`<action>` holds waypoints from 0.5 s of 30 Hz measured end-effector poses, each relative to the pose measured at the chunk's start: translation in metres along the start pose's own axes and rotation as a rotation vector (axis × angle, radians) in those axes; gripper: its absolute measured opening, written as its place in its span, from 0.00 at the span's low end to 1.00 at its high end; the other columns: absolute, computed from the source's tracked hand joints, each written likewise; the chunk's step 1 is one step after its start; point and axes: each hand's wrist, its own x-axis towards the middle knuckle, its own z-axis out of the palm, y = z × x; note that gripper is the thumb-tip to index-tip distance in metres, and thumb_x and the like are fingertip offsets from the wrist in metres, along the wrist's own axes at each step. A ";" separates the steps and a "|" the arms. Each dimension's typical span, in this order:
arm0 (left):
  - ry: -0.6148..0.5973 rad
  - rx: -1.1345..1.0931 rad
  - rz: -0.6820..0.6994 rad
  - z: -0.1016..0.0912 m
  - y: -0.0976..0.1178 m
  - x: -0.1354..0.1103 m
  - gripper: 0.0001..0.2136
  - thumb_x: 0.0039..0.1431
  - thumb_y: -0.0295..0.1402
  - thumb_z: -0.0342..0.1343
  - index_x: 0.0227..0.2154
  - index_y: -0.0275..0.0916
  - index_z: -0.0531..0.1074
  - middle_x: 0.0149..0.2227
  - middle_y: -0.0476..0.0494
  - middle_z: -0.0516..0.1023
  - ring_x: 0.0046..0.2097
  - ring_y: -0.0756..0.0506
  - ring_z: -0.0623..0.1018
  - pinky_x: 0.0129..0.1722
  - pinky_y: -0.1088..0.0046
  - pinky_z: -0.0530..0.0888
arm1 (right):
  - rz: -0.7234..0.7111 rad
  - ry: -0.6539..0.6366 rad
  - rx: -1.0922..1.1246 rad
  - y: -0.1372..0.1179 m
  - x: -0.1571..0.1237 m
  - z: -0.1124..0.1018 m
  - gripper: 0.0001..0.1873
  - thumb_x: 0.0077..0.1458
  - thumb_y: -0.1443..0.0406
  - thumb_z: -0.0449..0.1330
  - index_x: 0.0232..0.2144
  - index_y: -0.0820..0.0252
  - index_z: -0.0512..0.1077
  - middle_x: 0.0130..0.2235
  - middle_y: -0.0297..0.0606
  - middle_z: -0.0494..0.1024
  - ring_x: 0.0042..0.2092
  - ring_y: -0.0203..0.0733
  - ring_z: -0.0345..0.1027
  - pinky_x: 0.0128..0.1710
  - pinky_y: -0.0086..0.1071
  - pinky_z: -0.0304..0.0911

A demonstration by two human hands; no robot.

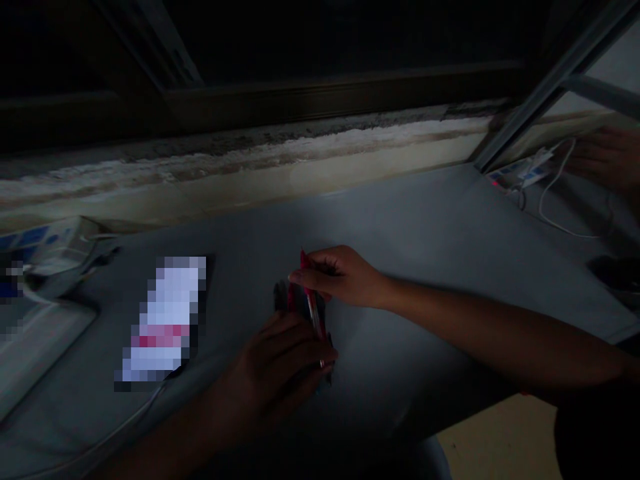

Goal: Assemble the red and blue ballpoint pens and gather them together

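My right hand [340, 275] comes in from the right and holds a red pen [313, 300] with a clear barrel, which slants down across the work. My left hand [273, 367] lies in dim light at the lower middle, its fingers over a dark flat object [290, 298], perhaps a small booklet. The pen's lower end reaches near those fingers. Both hands partly hide the dark object, and its details are too dark to tell.
A grey surface [400, 213] runs below a pale sill. A pixelated flat item [167, 320] lies to the left, beside a pale pad [40, 353] and a box [50, 250]. At upper right, a white cable [555, 200] and another person's hand [605, 157] show.
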 end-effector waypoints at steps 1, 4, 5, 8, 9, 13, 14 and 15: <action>0.003 0.002 0.010 -0.001 0.001 0.002 0.06 0.79 0.27 0.57 0.51 0.42 0.76 0.41 0.46 0.86 0.42 0.45 0.83 0.46 0.66 0.80 | -0.006 -0.001 0.001 0.001 0.000 0.000 0.35 0.59 0.36 0.69 0.23 0.58 0.68 0.20 0.26 0.68 0.25 0.30 0.59 0.26 0.30 0.52; 0.026 0.013 0.033 -0.003 0.003 0.005 0.04 0.80 0.30 0.57 0.51 0.41 0.76 0.41 0.45 0.86 0.42 0.45 0.83 0.45 0.66 0.80 | -0.012 -0.011 0.017 0.003 0.000 0.000 0.33 0.60 0.38 0.70 0.24 0.58 0.69 0.21 0.26 0.68 0.25 0.30 0.60 0.27 0.29 0.53; 0.028 0.018 0.035 -0.003 0.003 0.006 0.04 0.80 0.31 0.58 0.52 0.41 0.76 0.41 0.45 0.86 0.43 0.44 0.84 0.46 0.66 0.80 | -0.010 -0.015 0.020 0.004 0.000 0.000 0.33 0.60 0.38 0.70 0.24 0.59 0.70 0.21 0.26 0.68 0.25 0.30 0.60 0.27 0.29 0.53; 0.031 0.012 0.009 -0.003 0.004 0.004 0.06 0.78 0.31 0.60 0.54 0.40 0.75 0.42 0.44 0.86 0.44 0.43 0.84 0.46 0.66 0.80 | -0.003 -0.012 0.026 0.004 0.000 0.000 0.33 0.61 0.39 0.70 0.25 0.59 0.70 0.21 0.26 0.68 0.25 0.31 0.61 0.27 0.29 0.53; 0.035 0.004 0.001 -0.003 0.003 0.003 0.06 0.78 0.30 0.60 0.53 0.40 0.75 0.42 0.44 0.86 0.44 0.43 0.84 0.46 0.67 0.81 | -0.006 -0.007 0.027 0.003 0.000 0.000 0.33 0.60 0.39 0.70 0.25 0.59 0.69 0.21 0.26 0.68 0.25 0.31 0.61 0.27 0.29 0.53; 0.024 -0.017 0.007 -0.002 0.003 0.001 0.05 0.78 0.26 0.57 0.50 0.41 0.74 0.41 0.45 0.86 0.43 0.45 0.83 0.45 0.69 0.81 | -0.042 -0.002 0.034 0.000 -0.002 0.001 0.33 0.59 0.39 0.71 0.24 0.59 0.69 0.21 0.25 0.67 0.25 0.30 0.58 0.26 0.29 0.51; 0.011 -0.019 0.009 -0.001 0.003 0.001 0.04 0.78 0.26 0.58 0.50 0.41 0.73 0.41 0.46 0.86 0.43 0.45 0.83 0.45 0.69 0.81 | -0.046 -0.009 0.036 0.000 -0.003 0.002 0.33 0.59 0.39 0.71 0.24 0.59 0.69 0.21 0.25 0.67 0.24 0.30 0.58 0.26 0.29 0.51; 0.004 -0.022 0.009 -0.001 0.003 0.001 0.04 0.78 0.26 0.58 0.50 0.41 0.73 0.41 0.46 0.86 0.43 0.45 0.83 0.45 0.69 0.81 | -0.049 -0.016 0.039 -0.001 -0.003 0.002 0.33 0.59 0.39 0.71 0.24 0.58 0.70 0.21 0.25 0.67 0.24 0.30 0.57 0.25 0.29 0.51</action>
